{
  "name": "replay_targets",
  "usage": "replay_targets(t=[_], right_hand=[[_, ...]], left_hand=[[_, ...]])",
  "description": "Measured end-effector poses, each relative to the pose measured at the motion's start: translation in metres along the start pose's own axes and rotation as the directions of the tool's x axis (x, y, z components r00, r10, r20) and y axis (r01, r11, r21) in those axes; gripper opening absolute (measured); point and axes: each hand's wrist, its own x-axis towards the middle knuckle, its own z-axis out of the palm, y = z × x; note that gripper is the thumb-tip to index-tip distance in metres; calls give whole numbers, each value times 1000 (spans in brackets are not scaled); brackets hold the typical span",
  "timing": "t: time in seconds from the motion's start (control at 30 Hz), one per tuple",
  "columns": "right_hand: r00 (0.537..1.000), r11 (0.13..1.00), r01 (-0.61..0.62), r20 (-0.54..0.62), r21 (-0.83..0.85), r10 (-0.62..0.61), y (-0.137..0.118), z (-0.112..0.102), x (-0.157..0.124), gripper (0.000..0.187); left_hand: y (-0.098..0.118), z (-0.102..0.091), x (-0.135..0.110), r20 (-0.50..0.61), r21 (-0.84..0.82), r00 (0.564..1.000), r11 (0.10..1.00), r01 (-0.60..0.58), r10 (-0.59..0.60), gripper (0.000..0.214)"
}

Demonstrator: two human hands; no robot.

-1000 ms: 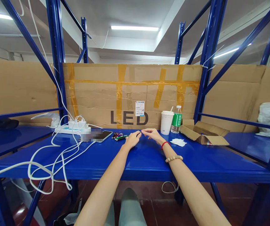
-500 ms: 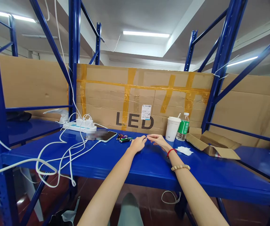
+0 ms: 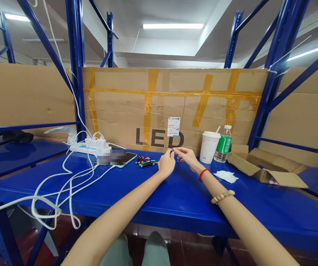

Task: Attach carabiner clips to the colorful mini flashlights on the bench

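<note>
My left hand (image 3: 166, 163) and my right hand (image 3: 186, 156) meet above the blue shelf (image 3: 175, 195), fingertips pinched together on a tiny item I cannot make out. A small blue bit shows under the right fingers. Just left of the hands lies a small heap of coloured pen-like sticks (image 3: 145, 161). My right wrist wears a red string and a beaded bracelet (image 3: 222, 196).
A phone (image 3: 122, 159) and a white power strip (image 3: 88, 148) with looping white cables (image 3: 64, 181) sit at the left. A paper cup (image 3: 209, 147), a green-labelled bottle (image 3: 223, 148), a tissue (image 3: 226, 176) and an open cardboard box (image 3: 267, 170) stand at the right. Taped cardboard walls the back.
The hands have lifted slightly off the shelf and stay pinched together. The view has shifted, so the shelf contents sit a little further right and higher.
</note>
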Motion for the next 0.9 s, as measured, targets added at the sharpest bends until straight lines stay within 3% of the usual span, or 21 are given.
replay_targets(t=[0.13,0.23,0.3,0.4,0.67,0.77,0.9], right_hand=[[997,999,13,78,-48,-9,-6,-13,1,41],[971,994,52,238,-95,-28,-9,-25,2,42],[939,986,94,340,-139,-41,-8,-29,4,40],[893,976,136,448,-169,-47,-3,-27,8,36],[849,992,86,528,-97,-22,21,-4,14,36],[812,990,122,581,-71,-59,18,-2,19,33],[783,987,159,612,-26,-110,9,2,25,31]], left_hand=[[-4,-1,7,44,-134,991,984,-116,123,26],[-12,-6,4,75,-219,972,954,-203,224,25],[-18,-9,-1,105,-263,961,939,-221,256,25],[-26,-13,-6,233,-334,943,930,-154,240,27],[-53,-23,-5,409,-261,887,959,-112,215,31],[-56,-28,-4,457,-277,848,949,-150,268,34],[-55,-31,-5,455,-270,854,953,-139,254,31]])
